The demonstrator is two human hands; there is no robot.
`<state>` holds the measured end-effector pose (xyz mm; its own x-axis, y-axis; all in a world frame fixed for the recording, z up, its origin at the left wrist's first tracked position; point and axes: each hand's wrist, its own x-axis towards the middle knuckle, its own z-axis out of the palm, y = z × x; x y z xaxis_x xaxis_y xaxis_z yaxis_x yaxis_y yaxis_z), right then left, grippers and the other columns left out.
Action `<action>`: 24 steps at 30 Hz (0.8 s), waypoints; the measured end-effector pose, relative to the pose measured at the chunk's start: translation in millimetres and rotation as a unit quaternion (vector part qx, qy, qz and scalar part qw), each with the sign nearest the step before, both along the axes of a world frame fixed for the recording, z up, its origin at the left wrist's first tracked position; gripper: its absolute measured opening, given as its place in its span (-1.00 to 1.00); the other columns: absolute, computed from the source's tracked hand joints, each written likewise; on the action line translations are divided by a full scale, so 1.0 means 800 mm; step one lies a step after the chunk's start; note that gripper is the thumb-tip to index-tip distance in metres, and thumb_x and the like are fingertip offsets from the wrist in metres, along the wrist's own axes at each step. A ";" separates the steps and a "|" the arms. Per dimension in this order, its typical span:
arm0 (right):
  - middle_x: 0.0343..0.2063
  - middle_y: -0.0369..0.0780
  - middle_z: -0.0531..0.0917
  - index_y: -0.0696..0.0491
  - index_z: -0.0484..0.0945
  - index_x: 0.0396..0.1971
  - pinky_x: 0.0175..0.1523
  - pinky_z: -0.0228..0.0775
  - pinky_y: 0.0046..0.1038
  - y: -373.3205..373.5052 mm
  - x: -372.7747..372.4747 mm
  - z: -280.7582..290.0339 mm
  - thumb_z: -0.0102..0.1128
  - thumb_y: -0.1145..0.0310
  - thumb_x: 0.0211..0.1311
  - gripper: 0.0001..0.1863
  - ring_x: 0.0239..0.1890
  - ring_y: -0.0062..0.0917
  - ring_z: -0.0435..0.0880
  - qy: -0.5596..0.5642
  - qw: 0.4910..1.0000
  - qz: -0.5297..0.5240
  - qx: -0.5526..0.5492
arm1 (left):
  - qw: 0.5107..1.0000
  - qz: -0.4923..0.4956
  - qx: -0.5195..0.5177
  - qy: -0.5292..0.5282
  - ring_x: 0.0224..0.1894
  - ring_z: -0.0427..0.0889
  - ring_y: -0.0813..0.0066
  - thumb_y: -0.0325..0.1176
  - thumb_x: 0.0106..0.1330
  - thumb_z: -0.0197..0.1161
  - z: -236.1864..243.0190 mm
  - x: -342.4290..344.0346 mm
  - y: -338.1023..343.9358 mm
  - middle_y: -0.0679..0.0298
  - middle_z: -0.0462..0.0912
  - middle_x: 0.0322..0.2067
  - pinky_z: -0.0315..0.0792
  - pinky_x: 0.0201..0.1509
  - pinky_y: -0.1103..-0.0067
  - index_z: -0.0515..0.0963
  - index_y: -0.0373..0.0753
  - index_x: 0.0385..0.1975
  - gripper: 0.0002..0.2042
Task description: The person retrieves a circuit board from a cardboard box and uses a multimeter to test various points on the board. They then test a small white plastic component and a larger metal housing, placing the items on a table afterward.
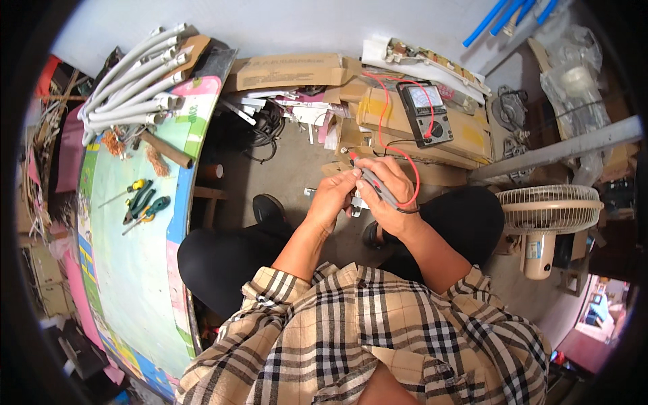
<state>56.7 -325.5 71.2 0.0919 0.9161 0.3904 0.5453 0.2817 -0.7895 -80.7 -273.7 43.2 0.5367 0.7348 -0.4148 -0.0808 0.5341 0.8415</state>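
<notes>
My right hand (397, 179) is closed around multimeter probes (380, 188), a grey handle and a red tip showing between the fingers. Close against it, my left hand (329, 202) has its thumb and fingers pinched together. A small white and metallic part (358, 204) shows below and between the hands; its kind is partly hidden by the fingers. Past the right hand, a black analog multimeter (440, 128) with a needle dial and a rotary knob rests on cardboard. A red test lead (416, 177) loops from it to the right hand.
On the left stands a colourful table (128, 250) bearing grey-white pipes (145, 84), a hammer (167, 148), pliers (140, 202) and screwdrivers (138, 185). Cardboard boxes (287, 71) line the wall ahead. A beige fan (550, 209) stands at the right, near a metal bar (567, 146).
</notes>
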 end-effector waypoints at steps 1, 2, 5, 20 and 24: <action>-0.26 -0.11 0.54 0.18 0.51 -0.13 -0.12 0.40 -0.40 -0.001 0.001 -0.002 0.19 0.45 0.13 -0.72 -0.22 -0.30 0.57 -0.018 1.000 0.009 -0.009 | 1.000 0.013 -0.014 -0.010 -0.76 0.17 0.74 -0.11 0.38 0.08 -0.002 -0.001 0.001 0.49 0.29 -0.75 0.20 -0.71 0.65 0.53 -0.24 -0.41 -0.69; -0.24 -0.12 0.54 0.19 0.51 -0.11 -0.09 0.39 -0.40 0.000 0.003 -0.003 0.17 0.46 0.13 -0.70 -0.18 -0.30 0.56 -0.035 0.999 0.018 -0.017 | 0.999 0.026 -0.027 -0.019 -0.76 0.17 0.75 -0.12 0.36 0.11 -0.004 -0.003 0.001 0.49 0.30 -0.74 0.18 -0.72 0.66 0.53 -0.23 -0.42 -0.71; -0.23 -0.11 0.55 0.18 0.50 -0.10 -0.09 0.39 -0.40 0.001 0.004 0.000 0.17 0.46 0.13 -0.69 -0.20 -0.30 0.56 -0.030 0.998 0.043 -0.044 | 0.998 0.029 -0.046 -0.017 -0.77 0.18 0.76 -0.17 0.30 0.18 -0.006 -0.007 0.002 0.49 0.32 -0.73 0.14 -0.74 0.68 0.53 -0.22 -0.42 -0.77; -0.27 -0.19 0.50 0.15 0.48 -0.04 -0.09 0.36 -0.48 0.002 0.028 0.008 0.39 0.30 0.01 -0.50 -0.21 -0.46 0.52 0.011 0.983 0.119 -0.142 | 0.986 0.108 -0.123 -0.014 -0.78 0.33 0.54 -0.27 0.22 0.12 -0.007 -0.006 0.006 0.25 0.49 -0.68 0.18 -0.76 0.64 0.48 -0.28 -0.47 -0.81; -0.27 -0.20 0.50 0.14 0.48 -0.03 -0.06 0.34 -0.47 -0.002 0.032 0.004 0.39 0.30 0.00 -0.49 -0.17 -0.44 0.51 -0.032 0.979 0.110 -0.166 | 0.986 0.121 -0.115 -0.006 -0.75 0.38 0.52 -0.29 0.22 0.10 -0.006 -0.008 0.010 0.24 0.50 -0.68 0.18 -0.77 0.64 0.47 -0.30 -0.46 -0.82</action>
